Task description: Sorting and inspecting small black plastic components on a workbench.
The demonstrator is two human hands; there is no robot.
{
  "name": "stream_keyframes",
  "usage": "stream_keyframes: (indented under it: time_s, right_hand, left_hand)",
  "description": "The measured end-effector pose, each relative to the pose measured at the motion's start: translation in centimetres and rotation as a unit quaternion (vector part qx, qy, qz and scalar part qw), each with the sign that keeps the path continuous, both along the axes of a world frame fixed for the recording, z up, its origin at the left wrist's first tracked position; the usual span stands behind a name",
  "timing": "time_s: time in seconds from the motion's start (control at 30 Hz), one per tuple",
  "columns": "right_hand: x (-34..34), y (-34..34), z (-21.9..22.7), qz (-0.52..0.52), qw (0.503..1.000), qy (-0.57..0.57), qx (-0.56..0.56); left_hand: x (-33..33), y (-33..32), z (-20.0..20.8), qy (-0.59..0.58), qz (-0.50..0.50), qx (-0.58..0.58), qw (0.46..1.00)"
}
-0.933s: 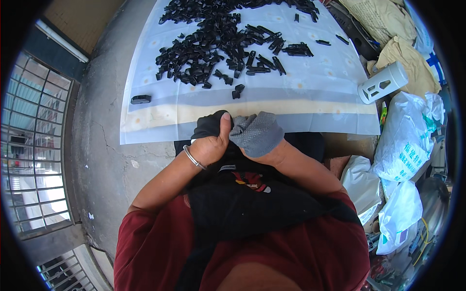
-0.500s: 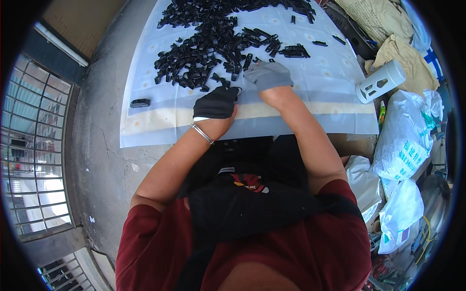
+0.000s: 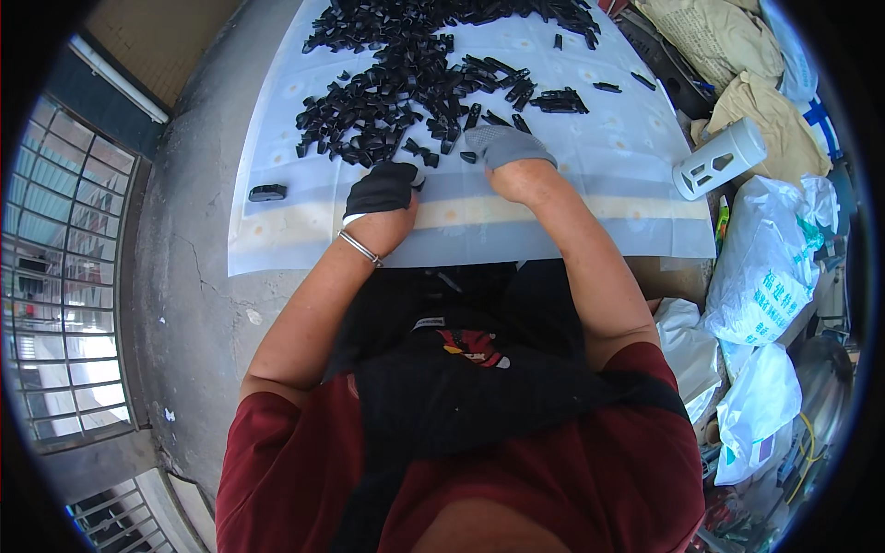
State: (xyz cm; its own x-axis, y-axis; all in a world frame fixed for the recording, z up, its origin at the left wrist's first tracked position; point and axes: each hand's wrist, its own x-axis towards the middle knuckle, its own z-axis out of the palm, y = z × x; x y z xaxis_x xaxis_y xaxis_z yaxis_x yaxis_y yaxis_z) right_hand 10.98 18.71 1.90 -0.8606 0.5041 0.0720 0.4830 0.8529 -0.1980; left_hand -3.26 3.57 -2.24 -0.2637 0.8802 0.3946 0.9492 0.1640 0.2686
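Black plastic pieces crowd ahead of both gloved hands.

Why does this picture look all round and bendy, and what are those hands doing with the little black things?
The camera sits on a person's head and looks down, so you see their own arms coming up from the bottom. Its lens is very wide, which bends straight edges near the rim.

The left hand wears a black glove and the right hand a grey one. Both rest at the near edge of a pile of small black pieces spread on a pale sheet on the ground. Whether either hand holds a piece, I cannot tell. One black piece lies alone to the left. On the right are a white bottle and white bags.
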Motion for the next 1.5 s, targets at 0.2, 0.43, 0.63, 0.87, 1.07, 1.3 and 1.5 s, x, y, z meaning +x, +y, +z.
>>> stream_keyframes:
  time_s: [0.2, 0.43, 0.63, 0.87, 1.07, 1.3, 1.5]
  right_hand:
    - [2.3, 0.0, -0.4, 0.03, 0.975, 0.207, -0.074]
    - [3.8, -3.4, 0.1, 0.027, 0.995, -0.094, -0.003]
    - [3.4, -7.1, -0.4, 0.194, 0.898, 0.296, -0.26]
    - [3.3, -7.9, -1.0, 0.206, 0.941, 0.254, -0.092]
    - [2.8, -8.8, -1.4, 0.149, 0.942, 0.296, -0.063]
    - [4.2, -7.7, 0.7, 0.165, 0.958, 0.229, -0.054]
    - [4.5, -7.9, 1.9, 0.203, 0.959, 0.189, -0.064]
  left_hand:
    - [-0.9, -0.8, 0.6, -0.124, 0.034, 0.026, 0.991]
    - [-0.1, -2.5, 1.4, -0.21, -0.006, 0.001, 0.978]
    - [2.1, -3.8, 4.6, -0.359, -0.113, -0.096, 0.921]
    - [2.4, -4.7, 4.3, -0.542, -0.117, -0.034, 0.832]
    - [4.2, -4.4, 1.8, -0.477, -0.073, 0.087, 0.871]
    - [3.0, -4.9, 3.5, -0.521, -0.076, -0.033, 0.849]
    - [2.7, -4.5, 2.5, -0.458, -0.096, -0.002, 0.884]
